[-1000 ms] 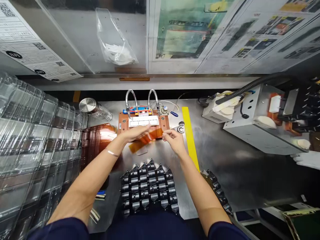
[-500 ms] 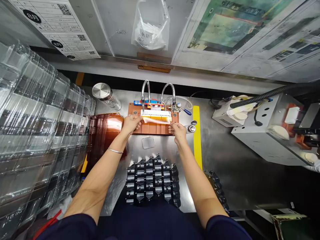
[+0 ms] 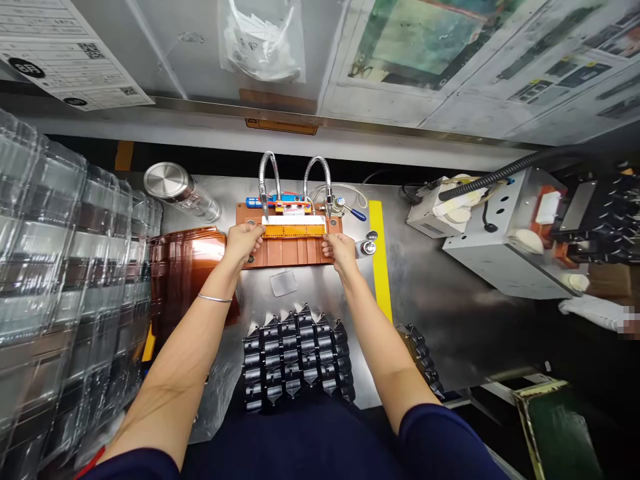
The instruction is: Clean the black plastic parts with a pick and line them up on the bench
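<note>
My left hand pinches the left end of an orange perforated strip. The right end is between the fingers of my right hand. Stretched level, the strip lies along the upper part of a reddish-brown fixture block, with a white band along its far edge. Whether it touches the block I cannot tell. Two bent metal gooseneck tubes point down at the block from behind. Between them sits a blue-and-orange mechanism, and a blue-handled lever sticks out at the right.
Black ribbed parts lie on the steel table before me. Clear plastic trays and amber trays are stacked at left, near a glass flask. A small metal-topped bottle and grey machine stand right. A gloved hand shows far right.
The strip was curled and pale along its near edge; now it looks flatter, with its orange face showing. Both hands still hold its ends. The view has shifted, and a co-worker's gloved arm shows more.
</note>
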Demonstrator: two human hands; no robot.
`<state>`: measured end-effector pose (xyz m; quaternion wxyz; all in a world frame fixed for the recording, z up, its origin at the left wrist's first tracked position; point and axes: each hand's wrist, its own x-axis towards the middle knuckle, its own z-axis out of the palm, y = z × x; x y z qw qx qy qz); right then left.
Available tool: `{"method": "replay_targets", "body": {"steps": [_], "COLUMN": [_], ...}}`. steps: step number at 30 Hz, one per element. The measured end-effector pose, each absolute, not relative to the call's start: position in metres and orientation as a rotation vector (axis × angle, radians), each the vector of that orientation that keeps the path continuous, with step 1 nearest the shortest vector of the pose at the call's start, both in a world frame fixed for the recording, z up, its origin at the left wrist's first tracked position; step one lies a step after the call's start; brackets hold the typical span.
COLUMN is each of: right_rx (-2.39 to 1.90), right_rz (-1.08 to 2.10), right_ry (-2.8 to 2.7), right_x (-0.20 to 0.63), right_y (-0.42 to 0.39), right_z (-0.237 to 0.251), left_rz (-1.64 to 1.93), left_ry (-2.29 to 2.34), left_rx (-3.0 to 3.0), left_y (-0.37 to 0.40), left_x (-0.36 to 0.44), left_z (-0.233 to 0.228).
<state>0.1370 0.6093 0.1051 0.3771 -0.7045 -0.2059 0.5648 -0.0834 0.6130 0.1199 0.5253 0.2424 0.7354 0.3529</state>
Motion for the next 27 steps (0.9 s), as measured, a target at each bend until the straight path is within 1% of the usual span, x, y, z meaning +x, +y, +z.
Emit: {"method": "replay_targets", "body": {"steps": [13,18,21,23,27], "right_rx": [-1.834,-1.866,-1.879,-1.914,-1.954], "right_rz": [1.478,1.547,1.495,1.454,1.505], "right_ry": [-0.534,-0.638,-0.75,-0.816,-0.925], "right_x": [0.138,0.16,0.185,0.201,0.213], "right_y": [0.611,0.598,0.551,0.5,0.385], "right_z": [0.104,0.107,0.121,0.131,0.132], "left_rz": [0.853,0.795,0.789,0.828,0.916], "left_ry": [1.774,1.703,1.645,1.627,1.637], "left_rx": [0.58,0.52,0.484,0.476,0.487], "left_y": [0.613,0.618,0.611,0.598,0.559], "left_x": [-0.083,-0.093,-0.102,-0.108,-0.112], "left_z": [0.117,0.119,0.123,0.127,0.129]}}
